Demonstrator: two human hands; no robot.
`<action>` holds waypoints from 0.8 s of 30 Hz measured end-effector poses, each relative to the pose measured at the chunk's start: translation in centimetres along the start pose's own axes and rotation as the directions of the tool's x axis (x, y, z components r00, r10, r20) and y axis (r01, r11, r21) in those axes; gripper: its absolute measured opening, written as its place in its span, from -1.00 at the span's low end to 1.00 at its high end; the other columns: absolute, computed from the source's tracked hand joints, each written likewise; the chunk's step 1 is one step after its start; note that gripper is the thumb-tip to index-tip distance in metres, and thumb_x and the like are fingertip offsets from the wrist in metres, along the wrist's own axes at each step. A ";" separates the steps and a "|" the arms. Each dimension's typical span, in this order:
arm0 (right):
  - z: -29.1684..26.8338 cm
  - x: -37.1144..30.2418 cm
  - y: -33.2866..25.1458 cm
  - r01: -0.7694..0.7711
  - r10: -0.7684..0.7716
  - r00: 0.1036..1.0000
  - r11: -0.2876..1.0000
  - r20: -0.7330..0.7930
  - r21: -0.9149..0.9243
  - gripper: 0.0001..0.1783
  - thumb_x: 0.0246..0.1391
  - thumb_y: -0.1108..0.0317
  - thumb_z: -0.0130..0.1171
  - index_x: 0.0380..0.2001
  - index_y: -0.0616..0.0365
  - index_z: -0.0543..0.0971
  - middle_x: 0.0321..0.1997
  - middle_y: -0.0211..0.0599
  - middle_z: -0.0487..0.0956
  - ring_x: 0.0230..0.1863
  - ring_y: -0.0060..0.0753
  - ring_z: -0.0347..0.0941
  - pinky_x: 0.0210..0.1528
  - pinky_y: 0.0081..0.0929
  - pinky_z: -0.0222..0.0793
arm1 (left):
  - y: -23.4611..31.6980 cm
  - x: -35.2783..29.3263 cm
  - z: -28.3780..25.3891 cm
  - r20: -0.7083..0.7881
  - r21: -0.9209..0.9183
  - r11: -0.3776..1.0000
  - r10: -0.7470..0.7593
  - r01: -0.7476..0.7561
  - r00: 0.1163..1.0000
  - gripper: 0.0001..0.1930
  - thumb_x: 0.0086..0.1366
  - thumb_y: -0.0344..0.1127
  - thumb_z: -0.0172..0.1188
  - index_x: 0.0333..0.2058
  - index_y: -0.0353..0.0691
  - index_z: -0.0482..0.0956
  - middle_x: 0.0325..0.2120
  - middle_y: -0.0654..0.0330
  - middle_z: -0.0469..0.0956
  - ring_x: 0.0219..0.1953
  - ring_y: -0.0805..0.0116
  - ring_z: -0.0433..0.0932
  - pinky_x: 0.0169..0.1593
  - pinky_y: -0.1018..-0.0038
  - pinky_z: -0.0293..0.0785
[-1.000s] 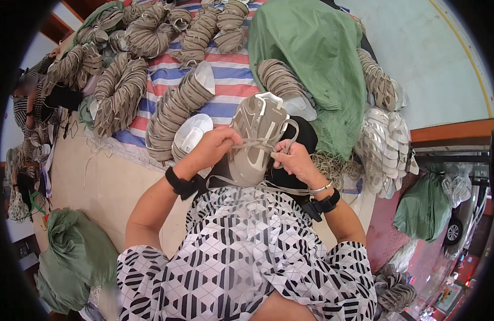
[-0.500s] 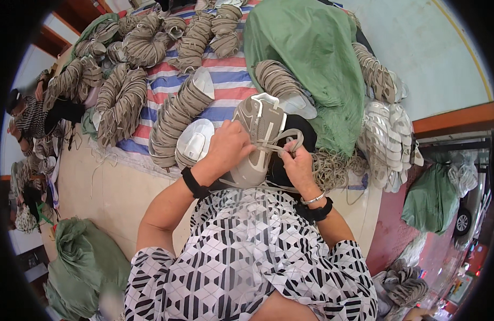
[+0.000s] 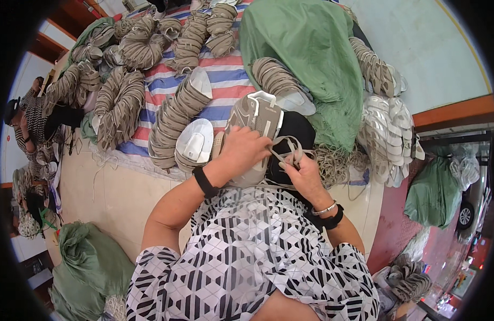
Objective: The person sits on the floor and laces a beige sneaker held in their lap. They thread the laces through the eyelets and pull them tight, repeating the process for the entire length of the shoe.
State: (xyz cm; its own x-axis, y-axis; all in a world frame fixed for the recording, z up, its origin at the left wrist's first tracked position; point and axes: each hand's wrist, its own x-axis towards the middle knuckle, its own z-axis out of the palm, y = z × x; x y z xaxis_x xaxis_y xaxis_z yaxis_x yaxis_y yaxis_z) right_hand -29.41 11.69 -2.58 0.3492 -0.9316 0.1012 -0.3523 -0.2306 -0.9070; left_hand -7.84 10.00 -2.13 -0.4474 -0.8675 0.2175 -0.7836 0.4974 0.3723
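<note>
A taupe-grey shoe upper (image 3: 253, 114) with white trim lies across my lap, its opening pointing away from me. My left hand (image 3: 246, 151) rests over its middle, thumb and fingers closed at the lacing, where a flat beige shoelace (image 3: 291, 141) comes out. Just right of the upper, my right hand (image 3: 307, 177) pinches the same shoelace, which rises in a loop between both hands. My left hand covers much of the lacing. Black cloth (image 3: 299, 134) shows on my leg behind the loop.
A tangle of laces (image 3: 335, 167) lies beyond my right hand. Stacked uppers (image 3: 177, 120) stand on a striped sheet (image 3: 225, 77). A green sack (image 3: 306, 48) bulges at the back; another green sack (image 3: 89, 262) sits at lower left. A person (image 3: 35, 115) sits at far left.
My left hand has shifted right and down over the lacing, toward the lace. My right hand has moved slightly right and lower, with the lace still pinched in it.
</note>
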 end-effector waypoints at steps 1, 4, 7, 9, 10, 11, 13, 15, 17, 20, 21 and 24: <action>-0.5 0.6 -0.5 -0.121 0.113 0.989 0.990 0.090 0.078 -0.89 0.03 0.45 0.23 -0.43 0.18 0.49 -0.55 -0.53 0.46 -0.57 -0.71 0.34 -0.52 -0.64 0.28 | 0.1 0.2 -0.4 0.016 -0.005 1.000 0.000 0.000 1.000 -0.81 0.04 -0.32 0.27 -0.31 0.03 0.57 -0.51 0.30 0.43 -0.33 0.26 0.42 -0.21 0.32 0.23; -4.8 3.8 -3.1 -0.414 0.322 0.874 0.885 0.365 0.212 -0.88 0.10 0.33 0.18 -0.43 0.13 0.51 -0.56 -0.60 0.44 -0.58 -0.77 0.32 -0.58 -0.74 0.19 | 0.5 -0.3 -0.2 -0.069 0.008 1.000 -0.030 0.030 0.997 -0.86 -0.03 -0.29 0.28 -0.44 0.02 0.54 -0.50 0.29 0.44 -0.31 0.25 0.42 -0.15 0.30 0.25; -8.8 8.2 -0.6 -0.393 0.281 0.910 0.819 0.306 0.418 -0.73 0.16 0.18 0.09 -0.58 0.02 0.42 -0.69 -0.65 0.32 -0.72 -0.83 0.11 -0.70 -0.80 -0.01 | 0.4 -0.6 -0.7 -0.113 -0.017 1.000 -0.018 0.016 0.993 -0.84 -0.06 -0.28 0.31 -0.48 0.00 0.51 -0.49 0.28 0.41 -0.30 0.21 0.39 -0.12 0.24 0.24; -9.0 11.8 -0.3 -0.478 0.333 0.871 0.742 0.361 0.469 -0.67 0.18 0.17 0.07 -0.63 -0.01 0.37 -0.72 -0.64 0.29 -0.76 -0.81 0.06 -0.75 -0.78 -0.08 | 0.4 -0.4 -0.5 -0.156 -0.015 1.000 0.000 -0.003 0.988 -0.81 -0.10 -0.27 0.34 -0.48 -0.02 0.51 -0.51 0.28 0.40 -0.32 0.21 0.38 -0.10 0.25 0.23; -8.0 13.5 -0.2 -0.527 0.346 0.842 0.694 0.415 0.490 -0.66 0.19 0.17 0.06 -0.65 -0.02 0.35 -0.73 -0.64 0.27 -0.77 -0.80 0.04 -0.77 -0.78 -0.11 | 0.4 -0.4 -0.3 -0.178 -0.014 1.000 0.007 -0.009 0.984 -0.79 -0.12 -0.27 0.36 -0.48 -0.03 0.51 -0.52 0.29 0.39 -0.33 0.20 0.37 -0.09 0.26 0.23; -6.5 15.3 -0.4 -0.496 0.351 0.865 0.711 0.359 0.498 -0.66 0.21 0.19 0.04 -0.64 -0.01 0.35 -0.73 -0.64 0.27 -0.77 -0.81 0.05 -0.77 -0.78 -0.11 | 0.5 -0.6 -0.2 -0.179 -0.011 1.000 -0.010 0.008 0.984 -0.79 -0.12 -0.27 0.37 -0.47 -0.03 0.52 -0.51 0.28 0.39 -0.32 0.20 0.36 -0.08 0.25 0.22; -6.7 20.1 0.0 -0.375 0.317 0.919 0.519 0.234 0.768 -0.66 0.22 0.20 0.03 -0.64 0.00 0.34 -0.73 -0.62 0.26 -0.77 -0.81 0.04 -0.77 -0.78 -0.12 | 0.5 -0.8 -0.1 -0.185 -0.014 0.999 -0.041 0.039 0.982 -0.79 -0.12 -0.28 0.37 -0.46 -0.03 0.53 -0.49 0.28 0.39 -0.30 0.18 0.36 -0.06 0.24 0.22; -7.6 23.0 -0.2 -0.203 0.252 0.960 0.343 0.118 0.917 -0.66 0.22 0.19 0.04 -0.63 0.01 0.35 -0.72 -0.61 0.27 -0.76 -0.82 0.04 -0.78 -0.78 -0.12 | 0.4 -1.5 0.0 -0.192 -0.084 0.988 -0.143 0.129 0.971 -0.68 -0.09 -0.26 0.39 -0.30 -0.06 0.53 -0.41 0.22 0.40 -0.27 0.16 0.36 -0.10 0.27 0.28; -8.9 23.8 -3.1 -0.094 0.131 0.991 0.523 0.029 0.847 -0.66 0.21 0.17 0.06 -0.61 0.01 0.36 -0.72 -0.61 0.28 -0.75 -0.83 0.05 -0.78 -0.79 -0.11 | 0.7 -2.0 0.1 -0.191 -0.204 0.938 -0.320 0.282 0.928 -0.62 -0.06 -0.25 0.39 -0.22 -0.08 0.51 -0.38 0.18 0.40 -0.26 0.16 0.36 -0.13 0.29 0.32; -7.0 22.1 -5.8 -0.237 0.103 0.960 0.797 0.261 0.556 -0.63 0.16 0.10 0.14 -0.63 0.04 0.42 -0.72 -0.57 0.34 -0.80 -0.80 0.02 -0.79 -0.78 -0.13 | -0.2 -3.4 0.1 -0.149 -0.312 0.891 -0.388 0.330 0.909 -0.55 -0.03 -0.25 0.38 -0.13 -0.10 0.47 -0.34 0.13 0.39 -0.26 0.16 0.39 -0.17 0.33 0.36; -7.1 21.9 -5.9 -0.241 0.108 0.959 0.794 0.260 0.558 -0.63 0.15 0.08 0.14 -0.63 0.04 0.43 -0.72 -0.56 0.35 -0.80 -0.80 0.03 -0.79 -0.78 -0.14 | -0.3 -3.4 0.0 -0.147 -0.298 0.905 -0.357 0.303 0.923 -0.57 -0.02 -0.24 0.37 -0.14 -0.09 0.48 -0.35 0.14 0.40 -0.27 0.16 0.39 -0.18 0.33 0.36; -7.3 21.7 -6.1 -0.243 0.117 0.959 0.804 0.257 0.543 -0.62 0.15 0.05 0.14 -0.61 0.05 0.43 -0.71 -0.56 0.36 -0.79 -0.83 0.05 -0.79 -0.81 -0.14 | -0.7 -2.9 -0.6 -0.152 -0.195 0.958 -0.239 0.208 0.959 -0.64 0.00 -0.25 0.35 -0.19 -0.08 0.51 -0.39 0.18 0.42 -0.31 0.15 0.42 -0.20 0.32 0.36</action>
State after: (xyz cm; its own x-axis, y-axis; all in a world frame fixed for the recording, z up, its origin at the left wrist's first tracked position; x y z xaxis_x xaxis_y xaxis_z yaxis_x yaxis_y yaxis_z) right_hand -26.06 -9.15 8.16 0.5170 -0.8483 -0.1140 0.1030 0.1939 -0.9756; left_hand -5.73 12.12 -2.52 -0.1760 -0.9503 0.2568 -0.7598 0.2970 0.5783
